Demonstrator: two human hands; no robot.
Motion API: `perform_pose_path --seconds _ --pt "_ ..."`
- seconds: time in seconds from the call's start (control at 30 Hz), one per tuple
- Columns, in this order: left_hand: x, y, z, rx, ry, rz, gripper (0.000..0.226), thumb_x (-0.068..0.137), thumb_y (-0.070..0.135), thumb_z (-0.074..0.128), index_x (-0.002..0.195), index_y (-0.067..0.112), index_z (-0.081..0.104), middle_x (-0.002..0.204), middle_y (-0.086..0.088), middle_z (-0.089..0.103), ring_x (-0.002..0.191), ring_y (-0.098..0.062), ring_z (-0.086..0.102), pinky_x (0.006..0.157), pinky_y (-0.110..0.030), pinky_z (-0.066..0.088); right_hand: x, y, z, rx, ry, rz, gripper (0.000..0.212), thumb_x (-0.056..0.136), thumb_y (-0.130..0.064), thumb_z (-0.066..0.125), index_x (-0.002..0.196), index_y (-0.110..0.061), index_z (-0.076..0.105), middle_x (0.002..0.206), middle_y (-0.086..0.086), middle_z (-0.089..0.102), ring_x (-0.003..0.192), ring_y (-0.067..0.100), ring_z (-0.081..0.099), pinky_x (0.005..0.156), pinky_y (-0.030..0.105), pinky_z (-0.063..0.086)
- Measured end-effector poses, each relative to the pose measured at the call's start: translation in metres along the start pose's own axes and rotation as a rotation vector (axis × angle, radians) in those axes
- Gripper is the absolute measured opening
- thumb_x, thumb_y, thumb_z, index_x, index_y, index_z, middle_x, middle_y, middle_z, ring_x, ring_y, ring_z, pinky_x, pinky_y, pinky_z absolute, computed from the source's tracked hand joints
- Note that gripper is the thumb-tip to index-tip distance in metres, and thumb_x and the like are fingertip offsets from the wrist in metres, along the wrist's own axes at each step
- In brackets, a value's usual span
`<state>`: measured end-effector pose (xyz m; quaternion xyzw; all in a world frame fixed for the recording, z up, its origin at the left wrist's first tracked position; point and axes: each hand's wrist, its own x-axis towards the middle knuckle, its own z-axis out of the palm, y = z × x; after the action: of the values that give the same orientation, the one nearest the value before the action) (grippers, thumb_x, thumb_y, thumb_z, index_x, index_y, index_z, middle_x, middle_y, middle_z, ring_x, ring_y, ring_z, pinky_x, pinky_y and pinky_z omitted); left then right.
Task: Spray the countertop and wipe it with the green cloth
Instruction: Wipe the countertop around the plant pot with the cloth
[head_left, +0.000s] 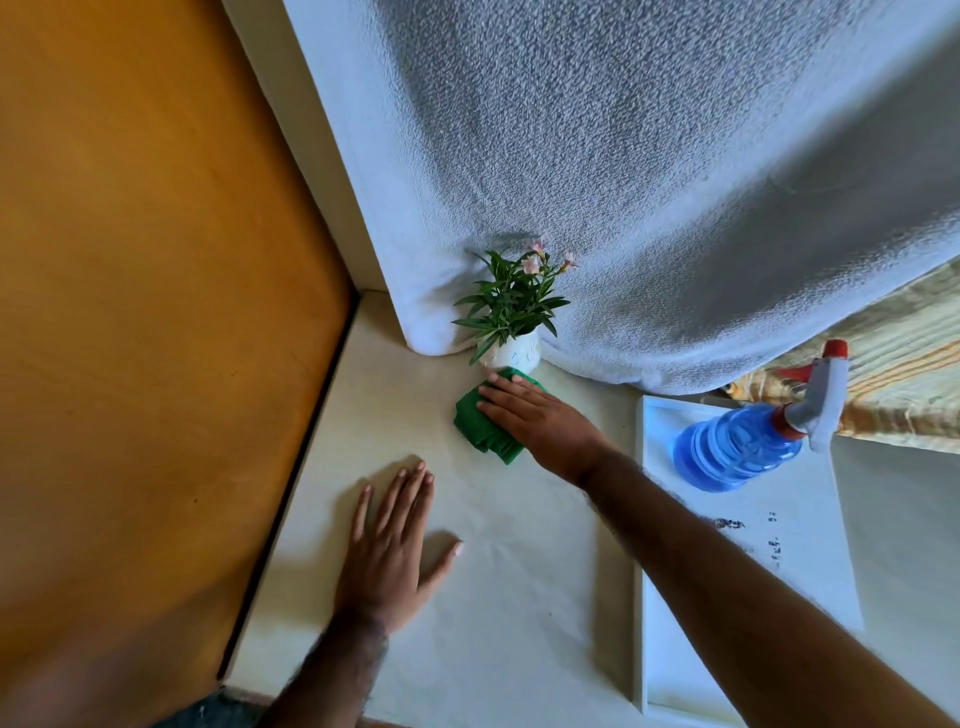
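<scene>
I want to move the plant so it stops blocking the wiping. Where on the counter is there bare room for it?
Bare countertop lies between the left hand, the right forearm and the white tray. A smaller patch sits between the wooden panel and the green cloth. The back is crowded: right hand, cloth and potted plant under the curtain.

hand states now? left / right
Left hand: open, flat on the countertop, holding nothing.
Right hand: open, pressing the cloth.
</scene>
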<state>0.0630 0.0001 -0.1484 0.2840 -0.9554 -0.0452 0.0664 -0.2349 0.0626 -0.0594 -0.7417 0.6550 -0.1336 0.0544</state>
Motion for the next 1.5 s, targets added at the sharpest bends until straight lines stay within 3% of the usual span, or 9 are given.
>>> perform_pose_path --seconds 0.27,0.4,0.6,0.7,0.9,1.1,1.27,1.43,1.5 --pt "0.001 0.002 -0.005 0.0 -0.006 -0.004 0.092 0.097 0.074 0.04 0.167 0.015 0.025 0.177 -0.004 0.025 0.164 -0.021 0.022 0.129 -0.061 0.029 0.018 0.005 -0.019 -0.115 0.2 -0.098 0.042 0.099 0.0 0.046 0.137 0.0 0.063 0.143 0.018 0.062 0.136 0.039 0.055 0.117 0.05 0.035" --pt "0.001 0.003 -0.005 -0.003 0.0 -0.001 0.092 0.097 0.073 0.043 0.166 0.014 0.027 0.176 -0.005 0.027 0.163 -0.021 0.024 0.128 -0.062 0.03 0.008 0.013 -0.011 -0.049 0.141 -0.085 0.044 0.094 0.011 0.06 0.137 0.002 0.062 0.146 0.021 0.059 0.139 0.042 0.05 0.116 0.056 0.04" --pt "0.001 0.003 -0.007 -0.015 0.005 0.0 0.092 0.096 0.071 0.05 0.165 0.014 0.03 0.176 -0.004 0.029 0.163 -0.02 0.025 0.129 -0.06 0.028 -0.014 0.004 0.007 0.143 0.042 0.149 0.067 0.079 0.03 0.053 0.14 0.003 0.058 0.149 0.021 0.056 0.143 0.043 0.044 0.114 0.061 0.041" --pt "0.001 0.003 -0.009 -0.01 -0.006 0.0 0.094 0.095 0.072 0.049 0.166 0.014 0.029 0.176 -0.005 0.028 0.163 -0.021 0.025 0.128 -0.06 0.029 -0.017 -0.003 0.004 0.078 0.12 0.155 0.06 0.087 0.023 0.049 0.141 -0.001 0.059 0.15 0.015 0.057 0.144 0.037 0.045 0.118 0.053 0.039" --pt "0.002 0.005 -0.01 -0.005 -0.016 -0.003 0.092 0.096 0.072 0.045 0.165 0.013 0.03 0.176 -0.005 0.029 0.162 -0.021 0.028 0.128 -0.061 0.029 -0.004 0.002 -0.016 -0.034 0.179 0.077 0.054 0.112 -0.007 0.014 0.143 -0.001 0.058 0.152 0.013 0.055 0.145 0.033 0.045 0.122 0.048 0.034" --pt "0.003 0.004 -0.011 -0.002 0.001 0.0 0.092 0.096 0.072 0.047 0.165 0.013 0.031 0.175 -0.005 0.029 0.162 -0.02 0.025 0.128 -0.061 0.03 -0.011 0.009 -0.007 -0.012 0.08 0.077 0.052 0.097 0.003 0.028 0.138 0.003 0.061 0.146 0.019 0.059 0.139 0.041 0.05 0.114 0.056 0.044" --pt "0.001 0.005 -0.011 -0.003 0.001 0.0 0.091 0.096 0.071 0.049 0.164 0.013 0.032 0.175 -0.005 0.03 0.162 -0.02 0.028 0.126 -0.062 0.033 -0.02 0.002 0.0 0.061 0.14 0.162 0.058 0.085 0.025 0.051 0.137 0.002 0.062 0.145 0.016 0.061 0.141 0.04 0.049 0.113 0.057 0.044" --pt "0.002 0.004 -0.011 0.006 -0.016 -0.008 0.093 0.096 0.073 0.046 0.166 0.014 0.028 0.176 -0.004 0.027 0.163 -0.02 0.024 0.127 -0.061 0.031 0.001 0.003 -0.011 0.009 0.209 0.05 0.057 0.111 -0.005 0.01 0.14 -0.001 0.06 0.148 0.013 0.058 0.145 0.034 0.046 0.123 0.046 0.033" --pt "0.002 0.004 -0.01 0.002 -0.011 -0.01 0.093 0.096 0.072 0.046 0.166 0.015 0.027 0.177 -0.003 0.026 0.164 -0.018 0.019 0.128 -0.06 0.029 0.004 0.009 -0.011 -0.044 0.166 -0.006 0.053 0.112 -0.005 0.015 0.141 0.0 0.059 0.149 0.014 0.057 0.144 0.035 0.046 0.121 0.048 0.035"
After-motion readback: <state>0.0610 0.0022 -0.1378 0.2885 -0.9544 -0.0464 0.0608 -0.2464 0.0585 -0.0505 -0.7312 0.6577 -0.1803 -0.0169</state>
